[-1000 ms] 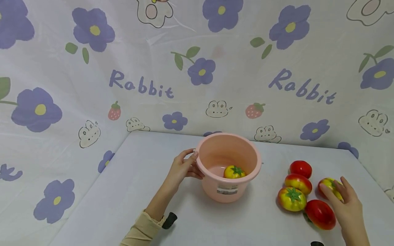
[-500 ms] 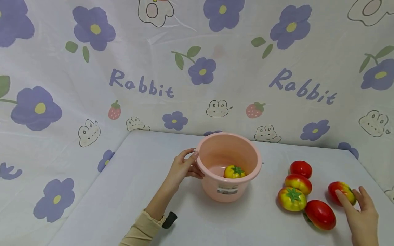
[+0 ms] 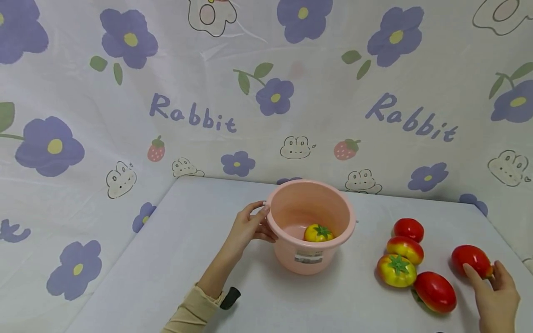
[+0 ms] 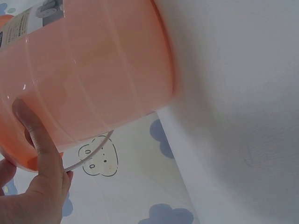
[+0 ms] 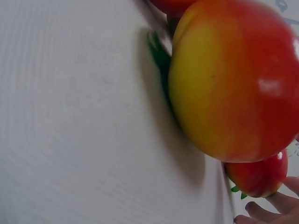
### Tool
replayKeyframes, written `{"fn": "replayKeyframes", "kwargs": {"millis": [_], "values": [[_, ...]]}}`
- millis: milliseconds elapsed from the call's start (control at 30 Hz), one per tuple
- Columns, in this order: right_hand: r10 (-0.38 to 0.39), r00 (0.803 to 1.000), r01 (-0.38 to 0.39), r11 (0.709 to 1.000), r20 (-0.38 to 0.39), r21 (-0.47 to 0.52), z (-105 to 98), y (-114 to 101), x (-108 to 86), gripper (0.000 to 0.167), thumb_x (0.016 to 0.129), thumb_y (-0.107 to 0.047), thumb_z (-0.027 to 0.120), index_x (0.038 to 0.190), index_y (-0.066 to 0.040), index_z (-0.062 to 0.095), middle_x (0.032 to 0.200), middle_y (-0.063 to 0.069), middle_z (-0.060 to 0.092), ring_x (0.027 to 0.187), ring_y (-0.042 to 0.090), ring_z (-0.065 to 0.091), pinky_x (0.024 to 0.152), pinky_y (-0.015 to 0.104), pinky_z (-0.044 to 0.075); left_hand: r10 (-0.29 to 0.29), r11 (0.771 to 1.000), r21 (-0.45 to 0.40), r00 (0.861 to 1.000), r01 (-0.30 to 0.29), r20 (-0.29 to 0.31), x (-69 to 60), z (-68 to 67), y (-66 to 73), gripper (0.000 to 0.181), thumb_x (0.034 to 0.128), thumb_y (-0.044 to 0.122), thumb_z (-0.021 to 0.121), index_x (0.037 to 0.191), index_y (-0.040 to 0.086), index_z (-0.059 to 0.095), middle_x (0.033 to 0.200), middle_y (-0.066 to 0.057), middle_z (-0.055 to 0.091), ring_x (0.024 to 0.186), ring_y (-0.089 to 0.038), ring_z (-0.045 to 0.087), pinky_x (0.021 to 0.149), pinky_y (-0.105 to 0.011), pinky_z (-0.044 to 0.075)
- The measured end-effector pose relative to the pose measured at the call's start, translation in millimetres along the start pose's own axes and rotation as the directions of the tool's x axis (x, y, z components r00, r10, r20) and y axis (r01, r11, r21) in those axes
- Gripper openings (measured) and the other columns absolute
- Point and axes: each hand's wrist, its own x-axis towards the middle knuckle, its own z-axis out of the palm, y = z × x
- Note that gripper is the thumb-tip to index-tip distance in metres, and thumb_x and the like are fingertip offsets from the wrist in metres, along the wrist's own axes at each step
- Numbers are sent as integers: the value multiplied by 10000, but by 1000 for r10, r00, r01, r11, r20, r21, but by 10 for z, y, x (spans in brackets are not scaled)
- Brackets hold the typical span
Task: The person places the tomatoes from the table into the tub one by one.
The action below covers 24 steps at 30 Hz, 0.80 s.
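Note:
My left hand (image 3: pixel 249 224) grips the rim of a pink plastic bucket (image 3: pixel 304 261); in the left wrist view its fingers (image 4: pixel 35 123) lie along the bucket's outer wall. One yellow-red toy tomato with a green star-shaped calyx (image 3: pixel 318 233) lies inside. At the far right, my right hand (image 3: pixel 495 296) holds a red toy tomato (image 3: pixel 470 260) on the table, thumb at its near side and fingers at its right end. The right wrist view shows this tomato (image 5: pixel 259 175) behind a bigger-looking red-yellow one (image 5: pixel 233 79), with part of the hand (image 5: pixel 271 210) beside it.
Left of my right hand several toy tomatoes lie close together: a red one (image 3: pixel 409 230), a red-yellow one (image 3: pixel 405 249), a yellow one (image 3: pixel 396 272) and a long red one (image 3: pixel 435 292). A printed cloth (image 3: pixel 266 120) hangs behind the white table (image 3: pixel 166 259).
The right hand has moved to the right, and the tomato at its fingers has shifted right and turned, its yellow part now out of sight. The left hand and bucket stay put.

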Motion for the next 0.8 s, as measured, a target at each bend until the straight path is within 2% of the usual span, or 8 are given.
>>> {"fn": "replayKeyframes", "kwargs": {"millis": [100,167,300,433,800], "values": [[14,1000,-14,1000,-4,9,15,84,139,872,921,-541,517,1556,-320,-38,1649,-24,-54,1534,237,-28,1219,478,151,2,1000,-3,1000,-2,5,5,0,-4,586,984,416,549,1452,108,375,771,-40,711,626,-167,722,699,-402,632],[8,1000,-8,1000,-3,0,27,96,154,867,932,-525,516,1561,-303,-38,1651,-11,-58,1534,253,-24,1218,483,156,2,1000,-4,1000,-2,6,4,0,-3,584,985,413,549,1452,108,375,767,-37,709,623,-166,721,694,-397,632],[1,1000,-1,1000,4,0,49,5,48,836,965,-457,505,1566,-266,-44,1651,4,-64,1534,271,-20,1222,469,151,0,1000,-4,1000,0,4,1,0,-1,584,984,417,549,1450,111,375,767,-35,709,623,-167,721,695,-398,632],[5,1000,-5,1000,12,11,63,-87,-34,816,973,-438,495,1565,-275,-42,1653,1,-49,1540,254,4,1230,443,151,-3,1000,-5,1000,3,1,-2,1,2,581,986,411,548,1452,111,374,768,-34,708,624,-166,721,697,-399,632],[-39,998,40,999,42,-19,128,-128,22,854,964,-433,519,1570,-213,-41,1654,83,-4,1535,306,46,1233,461,153,-11,1000,-11,1000,11,-3,-1,3,14,565,990,388,549,1452,114,374,763,-28,704,620,-166,719,710,-428,630]]}}
